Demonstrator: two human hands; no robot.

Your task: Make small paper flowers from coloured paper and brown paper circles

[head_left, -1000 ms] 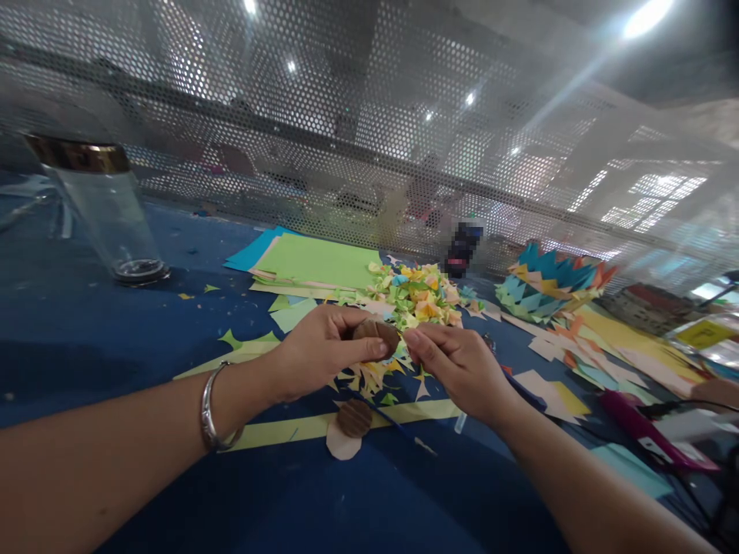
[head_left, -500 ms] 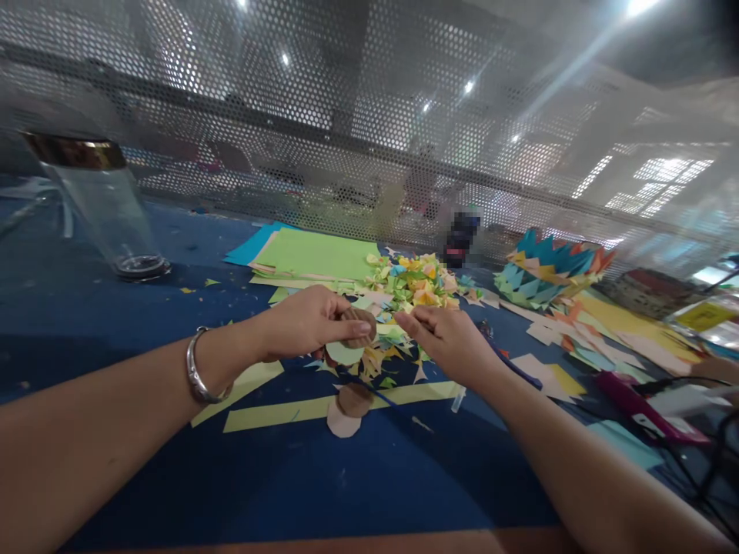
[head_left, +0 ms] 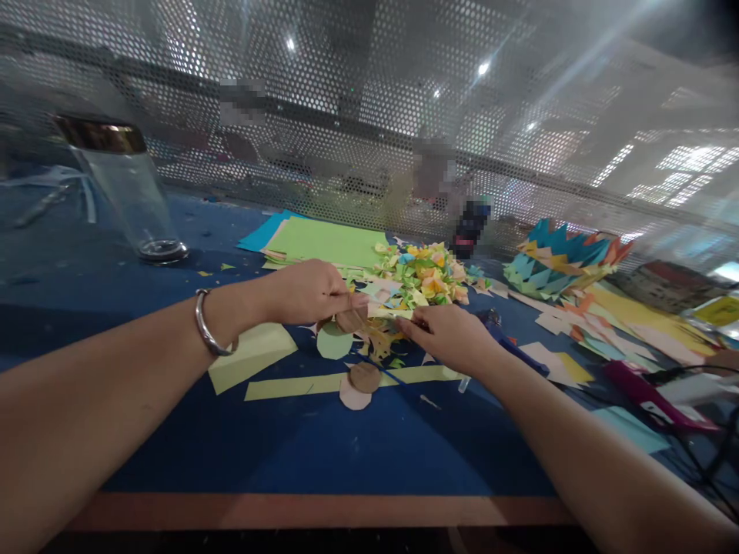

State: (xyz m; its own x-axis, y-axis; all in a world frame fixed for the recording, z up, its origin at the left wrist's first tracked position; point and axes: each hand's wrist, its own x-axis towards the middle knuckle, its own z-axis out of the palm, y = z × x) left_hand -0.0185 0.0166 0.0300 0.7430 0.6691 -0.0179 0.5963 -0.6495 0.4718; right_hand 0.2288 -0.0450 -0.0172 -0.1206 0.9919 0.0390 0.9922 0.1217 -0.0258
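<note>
"Fingers of the left hand are pinching a brown disc, right?"

"Yes, thumb and fingertips press on its upper part, and most of it shows below them."

"What about the green disc?"

"It shows just below the brown one, partly covered by it. Whether the hand holds it too, one cannot tell."

"And the right hand?"

"Its thumb and forefinger are drawn close together, apart from the brown disc. Whether they grip anything, one cannot tell."

"How much room do they have?"

"Little between them: paper scraps fill that gap. A flower pile crowds in behind the right fingertips, and green sheets lie behind the left hand."

"Nearer the person?"

"A yellow strip runs crosswise, with a second brown disc overlapping it. Past that, a broad stretch of blue tabletop reaches the reddish front edge."

"Out at the sides?"

"A bottle stands well apart on the left; a power strip lies beyond the right forearm."
</note>
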